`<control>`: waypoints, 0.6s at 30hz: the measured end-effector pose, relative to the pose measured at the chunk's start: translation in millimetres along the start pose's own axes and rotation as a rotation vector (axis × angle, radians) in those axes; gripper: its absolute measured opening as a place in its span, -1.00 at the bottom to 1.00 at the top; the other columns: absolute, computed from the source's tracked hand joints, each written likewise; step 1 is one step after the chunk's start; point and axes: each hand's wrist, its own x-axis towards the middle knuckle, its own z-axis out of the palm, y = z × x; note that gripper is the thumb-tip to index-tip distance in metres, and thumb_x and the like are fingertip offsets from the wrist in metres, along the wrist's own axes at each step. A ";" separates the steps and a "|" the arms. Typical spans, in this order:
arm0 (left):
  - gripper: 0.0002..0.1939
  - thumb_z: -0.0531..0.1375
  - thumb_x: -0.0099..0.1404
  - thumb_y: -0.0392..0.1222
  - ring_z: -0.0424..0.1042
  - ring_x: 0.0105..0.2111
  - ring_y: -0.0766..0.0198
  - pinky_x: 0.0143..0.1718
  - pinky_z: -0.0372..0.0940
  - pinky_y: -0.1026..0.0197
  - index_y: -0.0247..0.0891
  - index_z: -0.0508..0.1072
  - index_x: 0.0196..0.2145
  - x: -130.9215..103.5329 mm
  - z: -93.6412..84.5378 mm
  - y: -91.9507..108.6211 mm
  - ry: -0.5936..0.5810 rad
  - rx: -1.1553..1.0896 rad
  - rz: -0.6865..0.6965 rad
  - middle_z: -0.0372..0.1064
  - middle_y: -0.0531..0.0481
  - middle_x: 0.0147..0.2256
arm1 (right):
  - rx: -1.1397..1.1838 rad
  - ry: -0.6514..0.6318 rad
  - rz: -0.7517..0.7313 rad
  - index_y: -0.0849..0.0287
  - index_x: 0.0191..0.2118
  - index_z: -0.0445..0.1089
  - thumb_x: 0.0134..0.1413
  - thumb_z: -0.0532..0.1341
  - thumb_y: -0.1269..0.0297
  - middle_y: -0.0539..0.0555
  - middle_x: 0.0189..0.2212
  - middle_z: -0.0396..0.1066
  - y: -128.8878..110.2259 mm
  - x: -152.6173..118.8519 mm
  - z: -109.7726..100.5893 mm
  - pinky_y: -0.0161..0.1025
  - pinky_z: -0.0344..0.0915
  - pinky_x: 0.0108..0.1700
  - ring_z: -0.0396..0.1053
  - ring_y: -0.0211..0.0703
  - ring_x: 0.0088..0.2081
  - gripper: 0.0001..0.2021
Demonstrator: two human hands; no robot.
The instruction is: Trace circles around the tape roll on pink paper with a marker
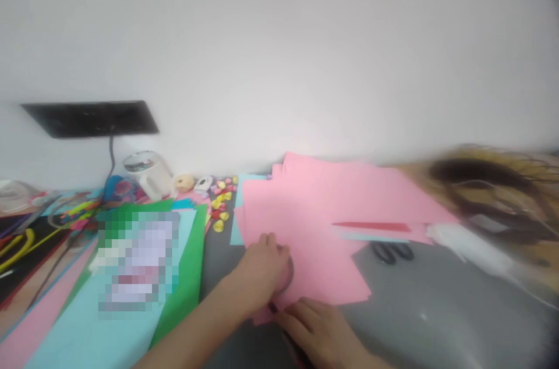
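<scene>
Pink paper sheets (305,212) lie overlapped against the wall, and one reaches down between my hands. My left hand (262,267) presses on this sheet, its fingers curled over a round, dull-purple disc-like object (286,275) whose kind is unclear. Close to the sheet's lower edge is my right hand (321,328), fingers bent and closed around something dark, mostly hidden under the hand. A small dark tip (273,307) shows between the two hands. Motion blur hides finer detail.
Black loops like scissor handles (393,252) lie right of the paper. Small yellow and red pieces (220,215), a white mug (148,174) and green paper (186,293) are on the left. A white plastic bag (474,249) and a dark blurred object (489,183) are at right.
</scene>
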 end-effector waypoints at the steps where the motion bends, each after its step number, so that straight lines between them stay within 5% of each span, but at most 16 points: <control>1: -0.54 0.22 0.02 -0.35 0.29 -0.19 0.02 -0.34 0.30 0.12 -0.40 0.30 -0.07 0.0 -0.2 0.0 -0.002 0.005 0.003 0.26 -0.27 -0.19 | -0.017 0.010 -0.010 0.18 -0.26 0.27 0.05 0.07 0.52 0.01 -0.50 0.41 -1.2 1.8 2.5 -0.30 0.15 -0.53 0.33 -0.21 -0.53 -0.85; 6: -0.50 0.24 0.00 -0.35 0.29 -0.18 0.03 -0.34 0.30 0.13 -0.38 0.29 -0.06 0.4 -0.8 0.5 -0.017 0.004 -0.013 0.26 -0.26 -0.18 | -0.053 0.020 -0.031 0.20 -0.26 0.28 0.08 0.04 0.44 0.03 -0.54 0.38 -3.9 1.8 2.8 -0.26 0.10 -0.57 0.29 -0.16 -0.56 -0.87; 12: -0.61 0.15 0.10 -0.40 0.30 -0.17 0.02 -0.32 0.31 0.08 -0.38 0.29 -0.07 -1.6 -3.4 0.0 -0.005 -0.009 0.006 0.26 -0.27 -0.18 | 0.023 -0.073 0.004 0.23 -0.24 0.35 0.07 0.06 0.45 0.07 -0.48 0.43 1.4 -14.1 -20.1 -0.29 0.18 -0.54 0.35 -0.16 -0.52 -0.83; 18: -0.53 0.16 0.05 -0.46 0.28 -0.14 -0.04 -0.27 0.30 0.04 -0.46 0.27 -0.03 -4.7 -8.7 2.3 -0.045 -0.031 0.018 0.25 -0.34 -0.14 | 0.516 0.010 0.519 0.14 -0.29 0.40 0.08 0.13 0.34 0.04 -0.41 0.41 36.5 0.5 -64.6 -0.34 0.33 -0.36 0.39 -0.23 -0.39 -0.89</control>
